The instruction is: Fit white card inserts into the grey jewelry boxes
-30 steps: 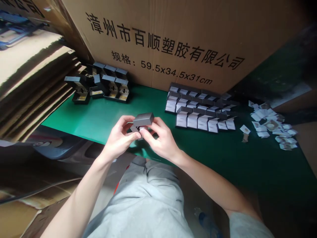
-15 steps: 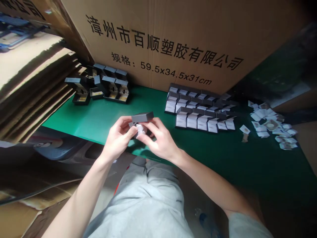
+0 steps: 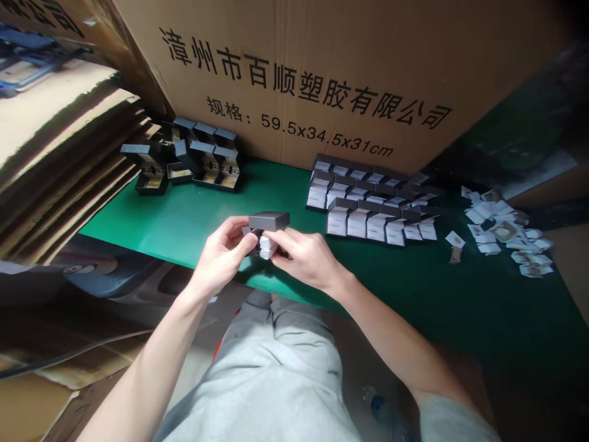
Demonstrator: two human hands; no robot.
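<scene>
A small dark grey hinged box (image 3: 268, 220) is held over the near edge of the green table (image 3: 193, 215), its lid raised. My left hand (image 3: 224, 255) grips the box's base from the left, fingers curled round it. My right hand (image 3: 307, 257) pinches a white insert (image 3: 267, 244) at the box's open front. The inside of the base is mostly hidden by my fingers.
A big printed cardboard carton (image 3: 322, 73) stands along the table's back. Several open dark boxes (image 3: 193, 159) sit at the back left, rows of open boxes with white inserts (image 3: 368, 205) in the middle, loose white cards (image 3: 504, 233) at the right. Stacked cardboard sheets (image 3: 55, 159) lie left.
The box's lid has swung up to level and the white insert has come into view at its front. My right hand has shifted slightly right and lower, pinching the insert.
</scene>
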